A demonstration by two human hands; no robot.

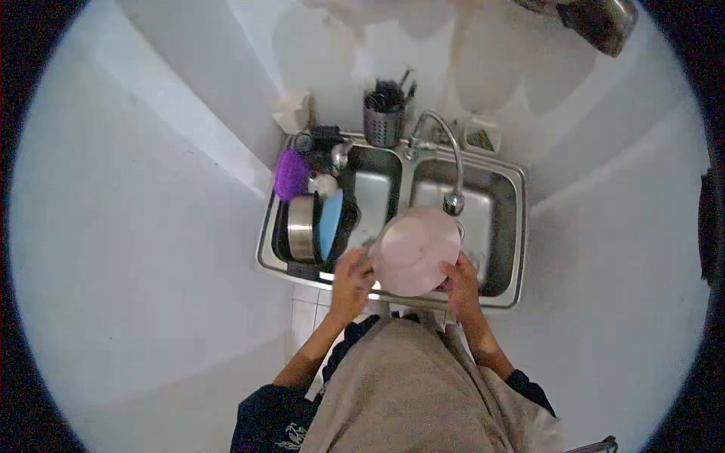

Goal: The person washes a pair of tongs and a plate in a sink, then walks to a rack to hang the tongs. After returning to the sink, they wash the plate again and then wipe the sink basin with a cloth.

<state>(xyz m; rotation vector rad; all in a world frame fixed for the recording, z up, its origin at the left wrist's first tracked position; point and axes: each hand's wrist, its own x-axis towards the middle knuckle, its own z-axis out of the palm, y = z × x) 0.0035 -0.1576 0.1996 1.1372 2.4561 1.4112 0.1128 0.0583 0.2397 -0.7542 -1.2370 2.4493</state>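
A pale pink round bowl [417, 253] is held up over the front of the sink, in front of the divider between the two basins. My right hand [462, 283] grips its right edge, thumb on the near face and the other fingers mostly hidden. At the bowl's left edge is my left hand [353, 285], blurred, with its fingers bent toward the rim. Whether those fingers pinch the bowl or something small cannot be made out. The arched faucet [457, 162] ends just beyond the bowl's upper right side.
On the sink's left side, a steel pot [300, 228] and a blue plate [331, 225] stand on edge in a dark rack, near a purple cloth-like item [291, 175]. A utensil holder [383, 127] stands behind the divider. Walls rise close on both sides.
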